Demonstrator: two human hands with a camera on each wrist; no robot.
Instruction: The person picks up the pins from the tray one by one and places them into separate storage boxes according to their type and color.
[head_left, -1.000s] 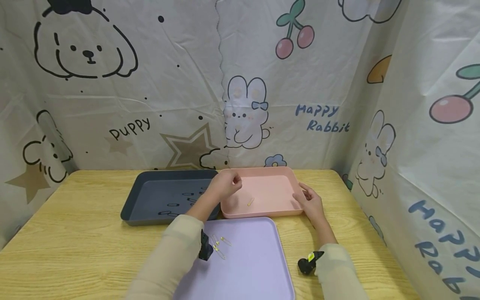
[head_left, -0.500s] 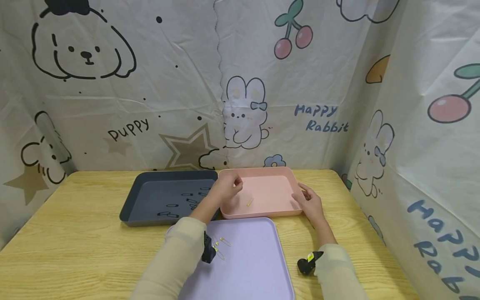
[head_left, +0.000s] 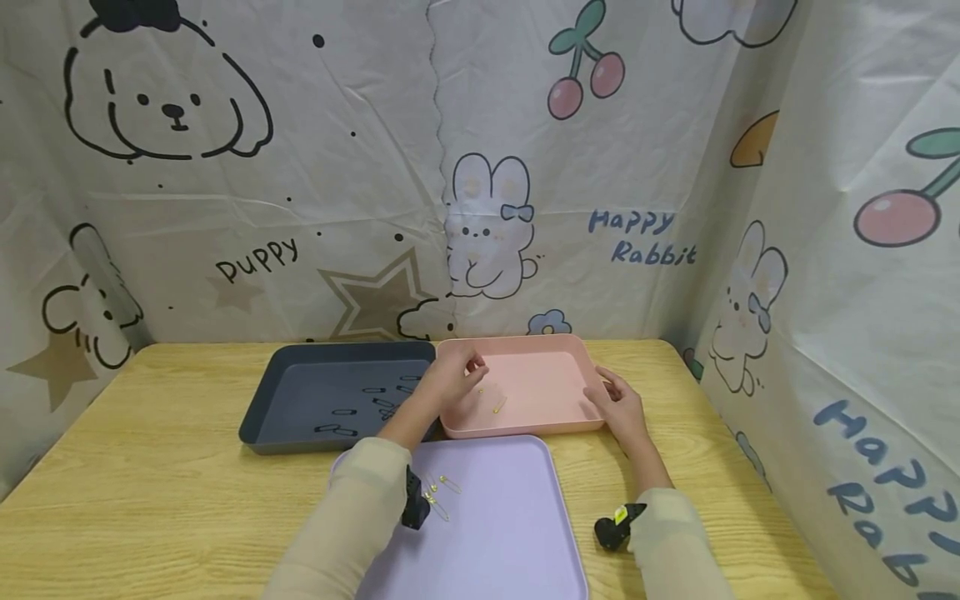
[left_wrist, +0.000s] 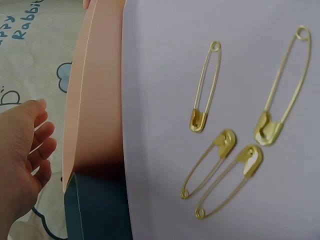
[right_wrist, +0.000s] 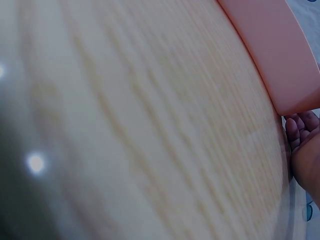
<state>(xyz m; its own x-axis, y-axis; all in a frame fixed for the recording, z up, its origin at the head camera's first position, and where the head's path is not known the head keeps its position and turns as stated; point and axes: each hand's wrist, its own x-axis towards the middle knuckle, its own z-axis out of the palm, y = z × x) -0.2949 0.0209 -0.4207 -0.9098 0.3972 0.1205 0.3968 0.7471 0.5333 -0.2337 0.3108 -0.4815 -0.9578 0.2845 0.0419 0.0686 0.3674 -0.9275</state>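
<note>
My left hand (head_left: 448, 379) hovers over the left part of the pink tray (head_left: 543, 375), its fingers loosely bent. In the left wrist view nothing shows between those fingers. Below it in the tray lies a gold safety pin (head_left: 500, 405), with a second gold pin (head_left: 481, 391) just under the fingertips. At the tray's right side, my right hand (head_left: 624, 410) holds the rim, thumb over the edge and fingers outside. On the lilac tray (head_left: 502, 517) are several gold safety pins (left_wrist: 205, 90), close to my left wrist.
A dark grey tray (head_left: 300, 387) with several black safety pins (head_left: 344, 412) stands left of the pink one, partly behind my left forearm. Wooden tabletop (head_left: 150, 492) extends to both sides. A printed cloth (head_left: 360, 167) hangs behind and at the sides.
A second gold pin now shows in the pink tray beneath my left hand, whose fingers have loosened slightly. My right hand has stayed at the tray's right rim.
</note>
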